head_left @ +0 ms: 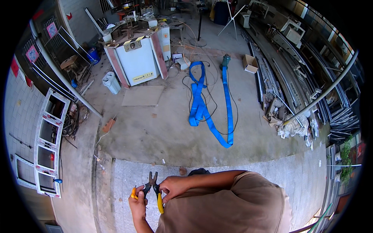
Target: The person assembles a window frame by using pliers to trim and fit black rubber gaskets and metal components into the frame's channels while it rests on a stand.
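A pair of pliers [152, 181] with black jaws and yellow-orange handles is held low in the view, its jaws spread and pointing away from me. My left hand [138, 202] is closed about the left handle. From the right, my right hand [174, 187] reaches across in front of my brown shirt, fingers closed at the other handle [160, 203], whose yellow end points down. Nothing that I can make out lies between the jaws. Some of the right hand's fingers are hidden.
Ahead on the concrete lies a flat blue hose [217, 130] tangled with a dark cable, a green fitting [226, 60] at its far end. A white cabinet [136, 60] stands at far left, a cardboard box [250, 63] at far right. Long metal profiles [285, 77] are piled along the right.
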A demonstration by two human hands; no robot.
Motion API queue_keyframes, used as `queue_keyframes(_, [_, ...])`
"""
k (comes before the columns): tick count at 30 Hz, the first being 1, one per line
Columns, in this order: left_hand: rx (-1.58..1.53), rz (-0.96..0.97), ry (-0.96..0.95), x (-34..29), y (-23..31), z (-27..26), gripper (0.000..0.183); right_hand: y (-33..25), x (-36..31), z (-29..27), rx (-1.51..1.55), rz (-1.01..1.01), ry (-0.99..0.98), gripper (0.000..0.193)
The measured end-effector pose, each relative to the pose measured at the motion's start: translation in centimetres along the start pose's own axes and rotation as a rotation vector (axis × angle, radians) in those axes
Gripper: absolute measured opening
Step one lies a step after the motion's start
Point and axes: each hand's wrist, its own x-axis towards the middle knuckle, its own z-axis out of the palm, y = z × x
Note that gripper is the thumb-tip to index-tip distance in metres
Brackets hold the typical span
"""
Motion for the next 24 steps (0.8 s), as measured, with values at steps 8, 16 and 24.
queue_keyframes(8, [-0.028, 0.005, 0.060, -0.9, 0.1, -0.1, 0.028, -0.2, 1.0, -0.2, 0.009, -0.067, -0.035, 0.056])
queue_keyframes(16, [-0.060, 0.014, 0.077, -1.6, -0.3, -0.1, 0.027, -0.5, 1.4, -0.4, -0.031, -0.075, -0.083, 0.056])
queue_keyframes(24, [-0.047, 0.028, 0.090, -2.1, -0.9, -0.1, 0.028, -0.3, 1.4, -0.3, -0.038, -0.107, -0.104, 0.064])
